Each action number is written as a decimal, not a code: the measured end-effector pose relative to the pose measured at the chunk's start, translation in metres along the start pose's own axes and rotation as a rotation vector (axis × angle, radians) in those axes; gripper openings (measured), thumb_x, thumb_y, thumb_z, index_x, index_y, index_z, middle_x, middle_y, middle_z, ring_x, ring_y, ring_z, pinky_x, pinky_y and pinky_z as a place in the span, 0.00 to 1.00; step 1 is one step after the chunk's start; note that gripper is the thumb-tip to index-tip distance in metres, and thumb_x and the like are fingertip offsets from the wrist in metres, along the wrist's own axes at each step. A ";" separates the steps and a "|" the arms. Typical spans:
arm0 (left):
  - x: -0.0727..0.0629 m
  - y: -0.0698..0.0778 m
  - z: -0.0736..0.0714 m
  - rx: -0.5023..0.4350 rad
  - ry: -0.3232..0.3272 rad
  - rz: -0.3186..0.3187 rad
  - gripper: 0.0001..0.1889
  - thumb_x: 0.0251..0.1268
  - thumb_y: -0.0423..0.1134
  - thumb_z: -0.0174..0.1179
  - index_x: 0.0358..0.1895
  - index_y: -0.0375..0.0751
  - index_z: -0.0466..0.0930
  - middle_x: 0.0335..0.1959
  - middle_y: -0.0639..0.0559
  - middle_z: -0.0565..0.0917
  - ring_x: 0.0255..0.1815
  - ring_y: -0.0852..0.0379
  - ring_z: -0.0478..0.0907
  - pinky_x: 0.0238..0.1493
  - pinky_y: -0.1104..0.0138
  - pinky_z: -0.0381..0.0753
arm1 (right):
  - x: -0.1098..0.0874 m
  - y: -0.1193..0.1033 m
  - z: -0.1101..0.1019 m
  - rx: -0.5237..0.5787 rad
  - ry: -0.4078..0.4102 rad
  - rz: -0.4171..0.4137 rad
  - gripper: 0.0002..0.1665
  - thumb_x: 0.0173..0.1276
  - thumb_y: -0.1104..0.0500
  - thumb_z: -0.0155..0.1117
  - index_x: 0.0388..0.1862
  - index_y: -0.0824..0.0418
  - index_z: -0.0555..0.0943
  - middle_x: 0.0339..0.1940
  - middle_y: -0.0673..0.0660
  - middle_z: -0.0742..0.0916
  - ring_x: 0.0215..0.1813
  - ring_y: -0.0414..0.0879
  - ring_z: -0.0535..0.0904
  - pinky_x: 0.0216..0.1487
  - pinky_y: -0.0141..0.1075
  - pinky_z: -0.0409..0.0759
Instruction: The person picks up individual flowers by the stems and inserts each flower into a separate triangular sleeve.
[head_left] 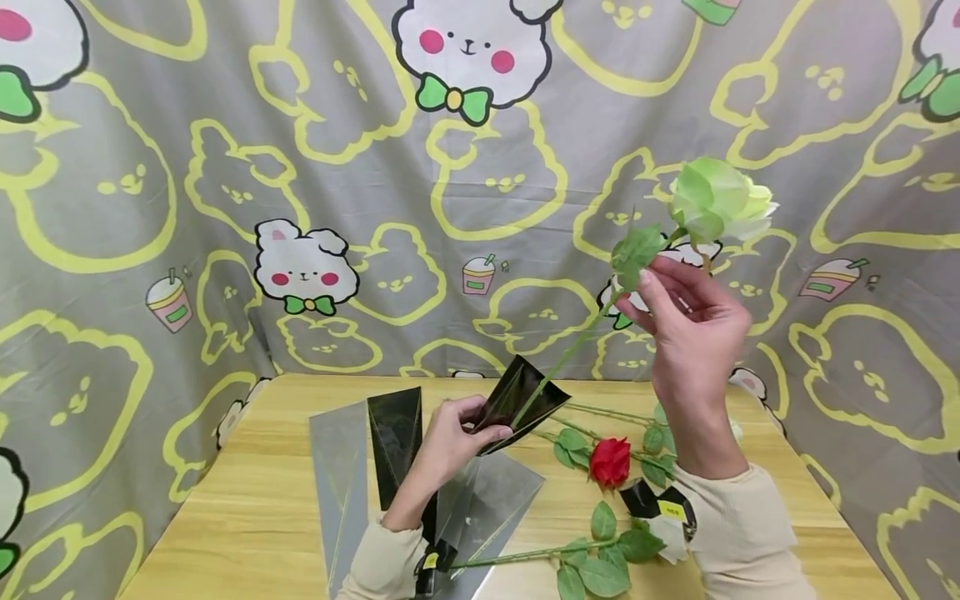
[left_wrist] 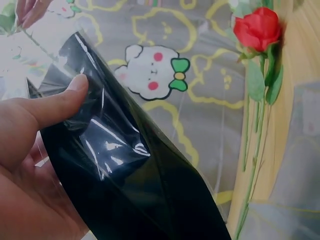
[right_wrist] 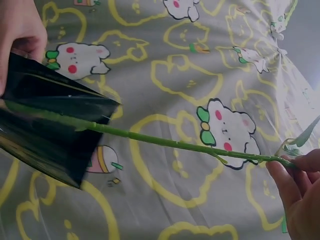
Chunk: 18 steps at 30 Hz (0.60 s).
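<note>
My right hand pinches the stem of a pale green artificial rose just below its leaves, holding the bloom high at the right. The stem slants down to the left, its lower end inside a black flower sleeve. My left hand grips this sleeve by its side, thumb in front, as the left wrist view shows. The sleeve is glossy and its wide mouth faces up toward the bloom. In the right wrist view, the fingertips of the right hand close around the thin green stem.
On the wooden table lie a red rose, a white rose with leafy stem, another black sleeve and clear grey sleeves. Both wrists wear black straps with yellow labels. A patterned grey curtain hangs behind the table.
</note>
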<state>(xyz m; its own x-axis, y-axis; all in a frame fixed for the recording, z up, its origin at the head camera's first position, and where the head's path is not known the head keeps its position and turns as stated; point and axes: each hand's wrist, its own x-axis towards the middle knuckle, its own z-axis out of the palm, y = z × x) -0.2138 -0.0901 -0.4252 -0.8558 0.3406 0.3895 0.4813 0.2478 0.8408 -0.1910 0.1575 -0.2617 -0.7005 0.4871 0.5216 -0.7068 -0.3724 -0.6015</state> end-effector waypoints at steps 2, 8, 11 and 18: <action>0.000 0.001 -0.001 -0.022 -0.006 0.000 0.08 0.61 0.36 0.74 0.35 0.39 0.84 0.30 0.50 0.87 0.27 0.62 0.81 0.29 0.70 0.78 | -0.004 0.006 0.000 -0.003 -0.017 0.015 0.16 0.57 0.78 0.74 0.45 0.83 0.82 0.32 0.66 0.89 0.31 0.51 0.89 0.33 0.45 0.86; -0.001 0.003 -0.001 -0.106 -0.028 -0.014 0.09 0.64 0.35 0.73 0.45 0.39 0.87 0.36 0.48 0.89 0.33 0.61 0.85 0.33 0.69 0.82 | -0.017 0.027 -0.005 -0.052 -0.035 0.129 0.14 0.60 0.77 0.73 0.45 0.80 0.83 0.34 0.64 0.89 0.36 0.53 0.90 0.36 0.45 0.86; -0.001 0.003 -0.001 -0.139 -0.025 -0.022 0.11 0.64 0.34 0.73 0.48 0.38 0.87 0.37 0.47 0.89 0.35 0.60 0.86 0.35 0.68 0.82 | -0.023 0.034 -0.006 -0.093 -0.074 0.177 0.14 0.62 0.75 0.73 0.45 0.79 0.82 0.35 0.63 0.89 0.38 0.54 0.90 0.38 0.45 0.87; 0.000 0.004 -0.001 -0.209 -0.037 -0.068 0.11 0.65 0.34 0.72 0.48 0.36 0.87 0.38 0.45 0.89 0.35 0.59 0.86 0.36 0.68 0.83 | -0.035 0.045 -0.009 -0.143 -0.186 0.270 0.12 0.64 0.75 0.71 0.46 0.77 0.82 0.37 0.62 0.89 0.40 0.54 0.90 0.44 0.48 0.86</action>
<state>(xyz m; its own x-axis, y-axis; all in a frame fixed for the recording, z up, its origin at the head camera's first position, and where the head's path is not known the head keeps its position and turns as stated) -0.2118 -0.0904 -0.4212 -0.8758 0.3631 0.3181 0.3694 0.0798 0.9258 -0.1975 0.1312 -0.3120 -0.8755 0.2295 0.4253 -0.4818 -0.3471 -0.8046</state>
